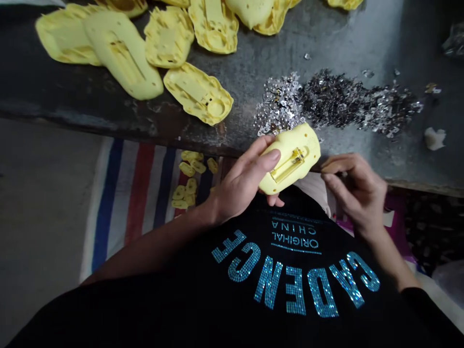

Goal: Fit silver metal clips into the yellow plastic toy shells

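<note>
My left hand [243, 186] grips a pale yellow plastic shell [290, 159], its thumb on top and fingers beneath. The shell shows its smooth outer side, with a long rectangular slot and small metal pieces at the slot's upper end. To the right of the shell, apart from it, my right hand [357, 188] has thumb and forefinger brought close together; anything between them is too small to make out. Beyond both hands, a heap of small shiny metal pieces [333, 99] lies on the dark table [362, 43].
More yellow shells [198, 93] lie at the table's back left, some overlapping. A whitish lump [434, 138] rests at the right. Below the table edge, small yellow parts [188, 191] lie on a striped sheet [139, 193]. A purple object [397, 224] is beside my right forearm.
</note>
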The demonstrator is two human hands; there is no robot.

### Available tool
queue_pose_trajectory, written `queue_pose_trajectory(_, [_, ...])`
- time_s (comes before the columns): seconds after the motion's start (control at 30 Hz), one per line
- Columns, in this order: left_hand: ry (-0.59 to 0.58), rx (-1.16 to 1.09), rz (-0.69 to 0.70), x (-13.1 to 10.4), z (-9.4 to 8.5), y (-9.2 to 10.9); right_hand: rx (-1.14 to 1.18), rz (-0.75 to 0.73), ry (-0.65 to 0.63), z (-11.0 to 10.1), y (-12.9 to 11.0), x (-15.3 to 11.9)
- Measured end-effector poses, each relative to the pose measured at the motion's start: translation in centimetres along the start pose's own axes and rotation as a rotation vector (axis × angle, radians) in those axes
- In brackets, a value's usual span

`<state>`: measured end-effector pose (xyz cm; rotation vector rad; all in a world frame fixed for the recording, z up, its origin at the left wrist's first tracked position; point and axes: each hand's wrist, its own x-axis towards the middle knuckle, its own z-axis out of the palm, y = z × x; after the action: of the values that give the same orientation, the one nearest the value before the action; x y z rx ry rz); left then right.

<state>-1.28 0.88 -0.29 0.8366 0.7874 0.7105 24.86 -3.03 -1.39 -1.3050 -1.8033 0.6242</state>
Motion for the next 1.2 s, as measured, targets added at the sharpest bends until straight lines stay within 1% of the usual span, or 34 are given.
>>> queue_pose_trajectory(0.07, [-0.029, 0.019, -0.010, -0.1, 0.2, 0.1, 0.200, 0.070, -0.011, -0.6, -1.3, 1.4])
queue_pose_trajectory(0.13, [-0.050, 0.033, -0.022, -0.2, 0.4, 0.2, 0.249, 0.090, -0.072, -1.1, -2.2, 2.9])
queue_pose_trajectory(0.2, [-0.062, 0.041, -0.027, -0.3, 0.6, 0.2, 0.239, 0.083, -0.160, -1.6, -2.7, 4.2])
queue_pose_trajectory(0.27, [-0.074, 0.049, -0.022, -0.2, 0.7, 0.2, 0.203, 0.073, -0.221, -2.0, -3.0, 5.1])
queue_pose_trajectory(0.37, [-0.089, 0.064, -0.009, 0.0, 0.8, 0.2, 0.145, 0.085, -0.272, -2.4, -3.3, 5.7])
queue_pose_trajectory(0.43, [-0.093, 0.068, -0.006, 0.1, 1.0, 0.1, 0.148, 0.092, -0.289, -2.5, -3.4, 5.8])
queue_pose_trajectory(0.6, [-0.084, 0.065, -0.002, 0.2, 1.6, 0.5, 0.161, 0.085, -0.255, -2.5, -3.2, 6.0])
queue_pose_trajectory(0.8, [-0.075, 0.077, -0.017, 0.1, 2.0, 0.7, 0.142, 0.120, -0.281, -2.7, -3.4, 6.2])
queue_pose_trajectory(0.93, [-0.069, 0.070, -0.025, 0.1, 2.2, 0.5, 0.076, 0.164, -0.283, -3.0, -4.0, 6.4])
queue_pose_trajectory(1.03, [-0.061, 0.057, -0.036, 0.2, 2.2, 0.4, 0.047, 0.169, -0.245, -3.0, -4.0, 6.3])
queue_pose_trajectory(1.2, [-0.069, 0.029, -0.027, 0.6, 2.0, 0.4, 0.136, 0.156, -0.158, -2.6, -3.4, 4.8])
